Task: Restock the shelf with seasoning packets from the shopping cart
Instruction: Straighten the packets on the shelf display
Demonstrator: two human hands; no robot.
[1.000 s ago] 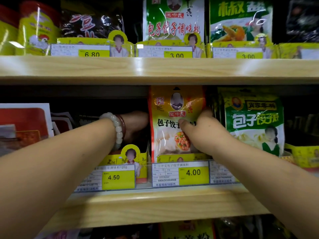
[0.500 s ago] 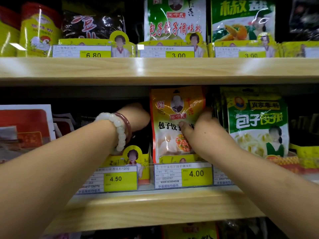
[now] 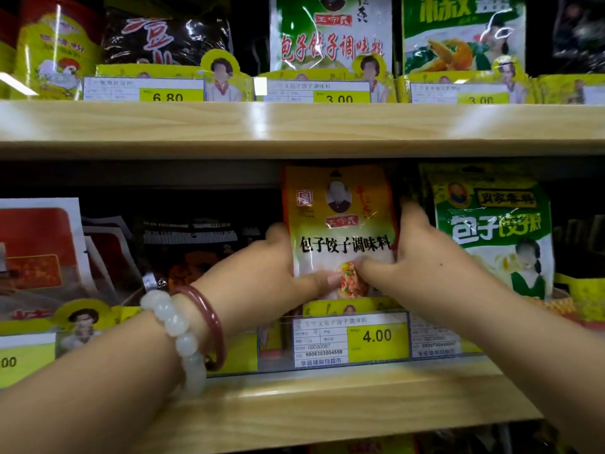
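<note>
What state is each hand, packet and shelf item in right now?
Left hand: grips the yellow packet's left edge.
Right hand: grips its right edge.
Yellow packet: upright on the middle shelf, above the 4.00 tag.
Green packet: upright, untouched.

A yellow-topped seasoning packet (image 3: 339, 231) stands upright on the lower wooden shelf (image 3: 327, 404).

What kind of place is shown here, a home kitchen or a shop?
Most likely a grocery shop aisle. Wooden shelves carry rows of seasoning packets, each row has a printed price tag, and both hands hold the yellow seasoning packet above its 4.00 tag.
</note>
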